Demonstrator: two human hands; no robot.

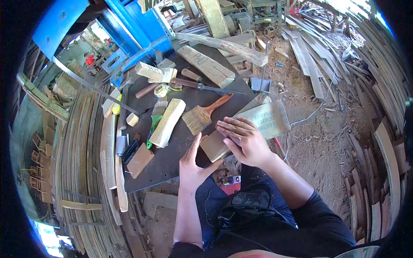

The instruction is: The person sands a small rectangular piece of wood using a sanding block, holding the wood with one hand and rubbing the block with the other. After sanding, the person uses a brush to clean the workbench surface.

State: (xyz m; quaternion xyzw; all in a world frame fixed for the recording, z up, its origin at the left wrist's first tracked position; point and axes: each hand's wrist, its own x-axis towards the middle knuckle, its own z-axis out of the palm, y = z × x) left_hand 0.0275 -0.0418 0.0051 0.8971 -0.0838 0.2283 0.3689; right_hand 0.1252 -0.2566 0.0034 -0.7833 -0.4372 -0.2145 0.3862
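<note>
A wooden block [215, 145] lies at the front edge of the dark tabletop. My left hand [196, 164] is at its near left end, thumb and fingers spread around that end. Pressed flat on top, my right hand [246, 138] covers part of the block. From under its fingers a sheet of abrasive paper [272, 119] reaches to the right, its printed back facing up. Beyond my hands lies a wide paintbrush [197, 119] with a wooden handle. Left of it are a pale shaped wood piece [167, 122] and a green-handled brush [155, 127].
Farther back on the tabletop [174, 154] are a tape measure [161, 90], a long blade tool [206, 86] and a marked timber block [206, 66]. A blue machine [138, 29] with a saw blade [93, 87] stands at the left. Stacked boards [84, 145] flank the table; a white cable [306, 118] crosses the floor.
</note>
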